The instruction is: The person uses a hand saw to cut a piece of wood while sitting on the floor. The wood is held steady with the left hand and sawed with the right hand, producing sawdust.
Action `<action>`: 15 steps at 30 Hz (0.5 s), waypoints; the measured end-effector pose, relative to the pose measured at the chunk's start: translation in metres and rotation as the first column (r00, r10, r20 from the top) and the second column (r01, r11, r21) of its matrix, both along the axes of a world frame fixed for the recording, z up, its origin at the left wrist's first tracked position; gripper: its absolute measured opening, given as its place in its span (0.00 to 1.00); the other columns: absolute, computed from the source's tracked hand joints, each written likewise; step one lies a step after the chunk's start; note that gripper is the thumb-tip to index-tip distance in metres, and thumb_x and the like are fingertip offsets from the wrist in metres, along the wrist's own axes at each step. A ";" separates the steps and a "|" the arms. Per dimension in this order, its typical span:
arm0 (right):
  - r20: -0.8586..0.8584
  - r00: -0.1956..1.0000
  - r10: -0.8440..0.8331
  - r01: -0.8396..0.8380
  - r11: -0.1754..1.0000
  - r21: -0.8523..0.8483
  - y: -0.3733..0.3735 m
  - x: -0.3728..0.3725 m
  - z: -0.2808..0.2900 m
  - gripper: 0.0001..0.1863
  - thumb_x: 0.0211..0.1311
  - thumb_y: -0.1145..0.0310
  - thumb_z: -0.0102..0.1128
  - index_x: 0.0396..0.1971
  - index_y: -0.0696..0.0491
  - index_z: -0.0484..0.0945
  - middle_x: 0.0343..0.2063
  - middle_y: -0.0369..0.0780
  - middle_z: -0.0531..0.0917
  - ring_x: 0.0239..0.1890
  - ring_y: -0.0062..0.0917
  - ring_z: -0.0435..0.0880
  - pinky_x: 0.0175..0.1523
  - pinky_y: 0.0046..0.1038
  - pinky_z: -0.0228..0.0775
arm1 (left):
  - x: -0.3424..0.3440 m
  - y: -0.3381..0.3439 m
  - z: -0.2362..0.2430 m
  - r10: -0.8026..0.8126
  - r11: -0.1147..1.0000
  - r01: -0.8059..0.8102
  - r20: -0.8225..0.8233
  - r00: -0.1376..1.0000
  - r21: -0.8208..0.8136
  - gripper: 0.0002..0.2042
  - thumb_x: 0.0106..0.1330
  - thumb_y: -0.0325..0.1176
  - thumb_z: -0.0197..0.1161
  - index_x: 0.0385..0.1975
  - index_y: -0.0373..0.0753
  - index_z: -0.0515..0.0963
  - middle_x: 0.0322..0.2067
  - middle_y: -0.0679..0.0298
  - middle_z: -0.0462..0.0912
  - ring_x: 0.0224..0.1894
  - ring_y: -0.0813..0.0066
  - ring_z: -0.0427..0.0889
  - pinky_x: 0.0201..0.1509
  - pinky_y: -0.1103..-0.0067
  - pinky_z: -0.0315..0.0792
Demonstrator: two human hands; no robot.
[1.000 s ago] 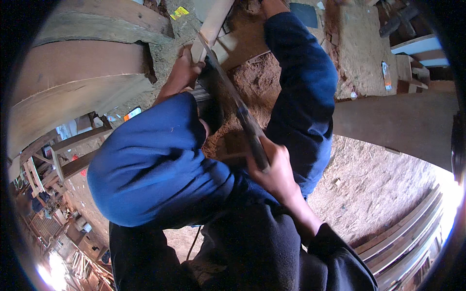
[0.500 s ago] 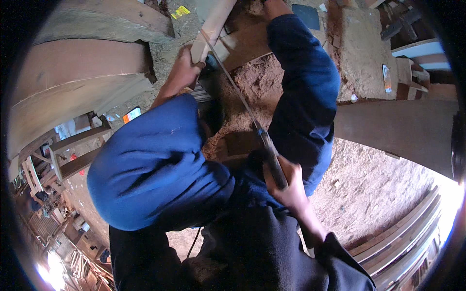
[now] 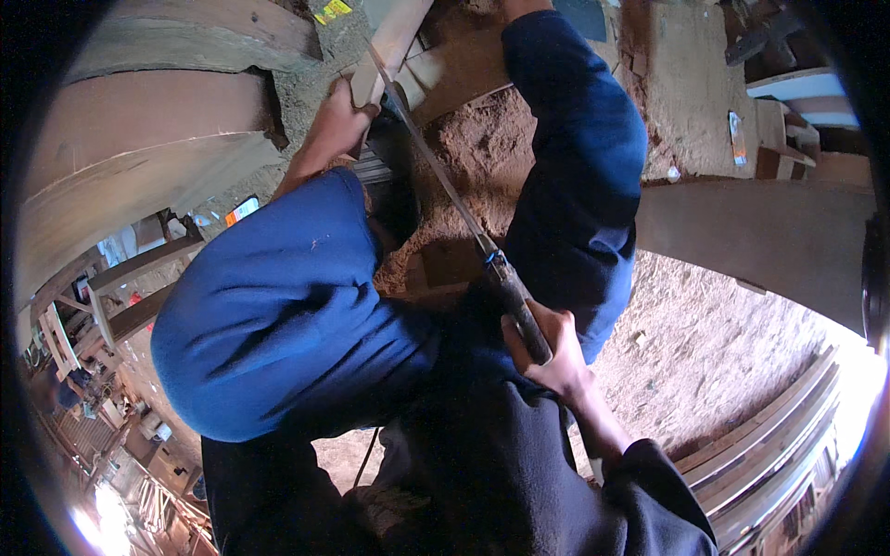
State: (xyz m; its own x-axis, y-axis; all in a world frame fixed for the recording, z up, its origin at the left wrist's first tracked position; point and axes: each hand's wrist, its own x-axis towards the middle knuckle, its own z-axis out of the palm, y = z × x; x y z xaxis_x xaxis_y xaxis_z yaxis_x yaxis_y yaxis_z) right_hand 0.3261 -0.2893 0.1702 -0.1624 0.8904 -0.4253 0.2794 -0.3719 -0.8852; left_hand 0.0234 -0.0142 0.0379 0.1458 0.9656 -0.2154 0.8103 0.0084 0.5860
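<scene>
Right hand [image 3: 547, 338]: clenched on the saw [image 3: 464, 208] handle, mid-frame; long, straight strokes suit.
Left hand [image 3: 338, 120]: grips the plank [image 3: 394, 42], upper centre, clear of the blade.

Right hand [image 3: 547, 347] around a handsaw [image 3: 464, 208] handle, left hand [image 3: 338, 120] on a pale wooden board [image 3: 394, 42].

Sawdust-strewn floor [image 3: 732, 371] carries stacked planks [image 3: 779, 445] (lower right).

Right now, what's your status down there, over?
Right hand gripping the handsaw by its handle. Left hand steadying the pale wooden board. Saw blade at the board's edge. Blue trouser knees crowd the view.
</scene>
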 end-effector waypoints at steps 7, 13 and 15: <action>-0.037 0.995 -0.088 0.091 0.991 0.099 0.046 -0.003 -0.018 0.04 0.61 0.75 0.58 0.28 0.61 0.77 0.16 0.37 0.74 0.22 0.13 0.68 0.26 0.24 0.62 | 0.005 0.001 -0.003 -0.029 1.000 0.029 -0.013 1.000 0.005 0.30 0.60 0.38 0.66 0.60 0.32 0.64 0.48 0.38 0.78 0.53 0.40 0.78 0.56 0.60 0.71; 0.011 0.995 -0.097 0.098 0.995 -0.035 0.010 0.004 0.007 0.06 0.61 0.75 0.58 0.26 0.60 0.75 0.16 0.38 0.73 0.21 0.14 0.69 0.26 0.25 0.63 | -0.003 0.001 -0.006 -0.025 1.000 0.026 -0.025 0.999 0.016 0.31 0.60 0.37 0.66 0.60 0.32 0.63 0.50 0.38 0.77 0.54 0.41 0.77 0.57 0.61 0.71; 0.019 0.997 -0.080 0.077 0.992 0.100 0.026 -0.005 -0.008 0.06 0.60 0.75 0.58 0.26 0.60 0.74 0.16 0.40 0.72 0.22 0.15 0.68 0.27 0.26 0.63 | 0.005 0.004 -0.003 -0.015 0.999 0.015 -0.004 1.000 -0.028 0.31 0.59 0.36 0.66 0.60 0.32 0.63 0.50 0.39 0.77 0.55 0.41 0.77 0.57 0.61 0.71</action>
State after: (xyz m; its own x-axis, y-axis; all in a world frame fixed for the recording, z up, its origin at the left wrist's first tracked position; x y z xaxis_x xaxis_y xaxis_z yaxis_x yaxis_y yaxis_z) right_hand 0.3214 -0.2632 0.1621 -0.0814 0.9380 -0.3368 0.2737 -0.3039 -0.9125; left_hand 0.0289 -0.0098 0.0353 0.1595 0.9569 -0.2429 0.8128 0.0123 0.5823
